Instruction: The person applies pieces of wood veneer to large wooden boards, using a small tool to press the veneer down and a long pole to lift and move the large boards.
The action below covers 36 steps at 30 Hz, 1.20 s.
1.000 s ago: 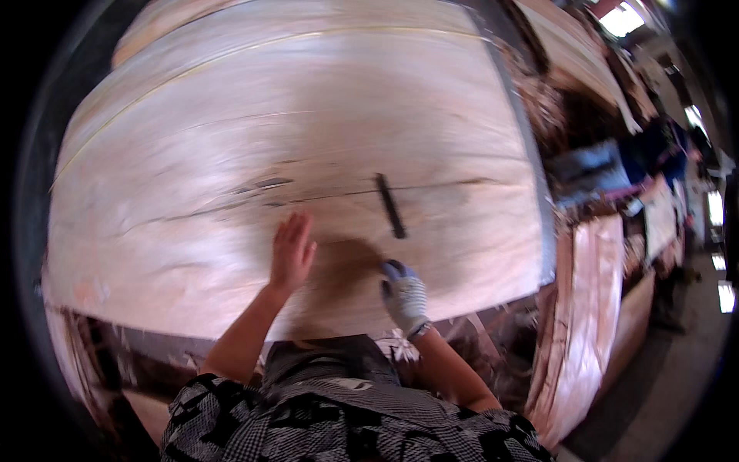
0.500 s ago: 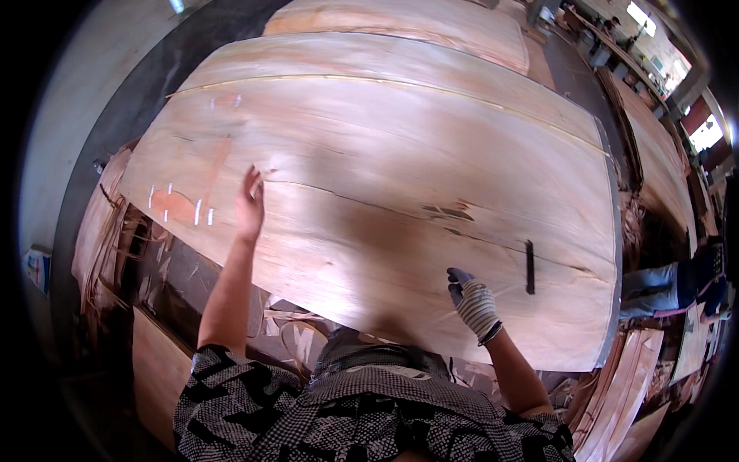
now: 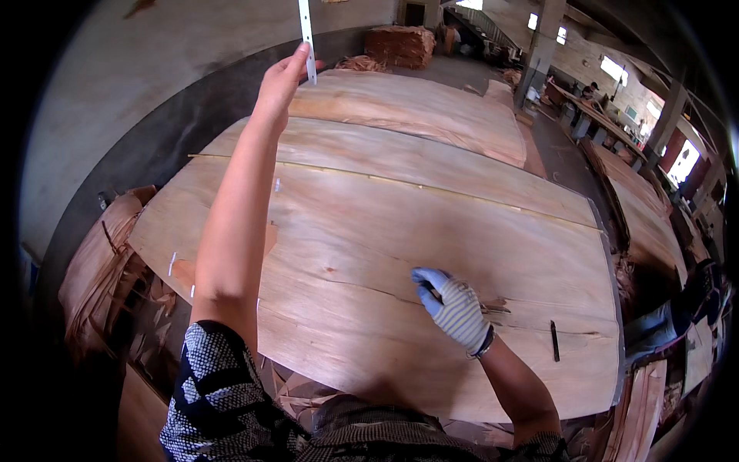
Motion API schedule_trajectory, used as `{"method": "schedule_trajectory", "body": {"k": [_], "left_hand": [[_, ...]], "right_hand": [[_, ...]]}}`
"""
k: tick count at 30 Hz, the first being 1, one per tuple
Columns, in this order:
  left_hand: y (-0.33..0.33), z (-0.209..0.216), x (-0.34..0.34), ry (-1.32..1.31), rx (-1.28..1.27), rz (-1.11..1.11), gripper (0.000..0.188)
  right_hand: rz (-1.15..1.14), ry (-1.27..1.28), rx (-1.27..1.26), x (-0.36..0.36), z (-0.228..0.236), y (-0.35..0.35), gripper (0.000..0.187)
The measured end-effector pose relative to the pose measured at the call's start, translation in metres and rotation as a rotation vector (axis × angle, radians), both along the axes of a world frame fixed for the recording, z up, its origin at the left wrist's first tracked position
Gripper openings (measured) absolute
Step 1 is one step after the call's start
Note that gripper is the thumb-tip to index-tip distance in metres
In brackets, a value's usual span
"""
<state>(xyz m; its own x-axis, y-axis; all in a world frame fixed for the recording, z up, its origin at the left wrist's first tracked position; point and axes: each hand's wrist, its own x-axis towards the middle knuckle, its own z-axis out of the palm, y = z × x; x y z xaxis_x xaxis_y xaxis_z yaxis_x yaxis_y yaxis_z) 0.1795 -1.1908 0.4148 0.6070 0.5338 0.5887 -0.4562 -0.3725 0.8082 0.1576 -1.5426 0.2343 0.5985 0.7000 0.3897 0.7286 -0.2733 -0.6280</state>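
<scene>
The left hand [image 3: 281, 81] has risen from over the wooden sheet [image 3: 346, 339] to a white perforated strip [image 3: 306, 27] at the top of the view, and its thumb and fingers now pinch that strip's lower part. Nearest, a black-and-white patterned sleeve [image 3: 223, 377] covers the left upper arm. The right hand [image 3: 454, 308], in a striped glove with blue fingers, is over the near half of the sheet, fingers curled; I cannot tell whether thumb and forefinger meet. Just beside its wrist is a dark split [image 3: 496, 306] in the sheet, and farther right a slim black tool [image 3: 555, 341] lies on the wood. Small white tape pieces [image 3: 172, 264] mark the left end. A thin yellow strip [image 3: 419, 185] crosses the sheet beyond the right hand. Past it lies another pale sheet [image 3: 431, 112], and farther back a reddish-brown stack [image 3: 400, 48] sits near the wall [image 3: 138, 85].
</scene>
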Motion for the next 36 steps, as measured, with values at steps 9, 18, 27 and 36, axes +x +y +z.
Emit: {"method": "schedule_trajectory", "body": {"k": [9, 18, 27, 36], "left_hand": [[-0.092, -0.116, -0.065, 0.036, -0.120, -0.260, 0.025], [-0.115, -0.245, -0.114, 0.385, -1.034, -0.774, 0.040], [-0.120, -0.112, -0.078, 0.112, 0.254, -0.149, 0.024], [-0.095, -0.159, -0.040, 0.127, -0.200, -0.500, 0.043]], "right_hand": [[-0.032, 0.089, 0.345, 0.019, 0.084, 0.092, 0.024], [0.302, 0.740, 0.609, -0.009, 0.090, 0.110, 0.013], [-0.008, 0.657, 0.272, -0.012, 0.056, 0.072, 0.013], [-0.523, -0.318, 0.034, 0.056, -0.008, -0.007, 0.007]]}}
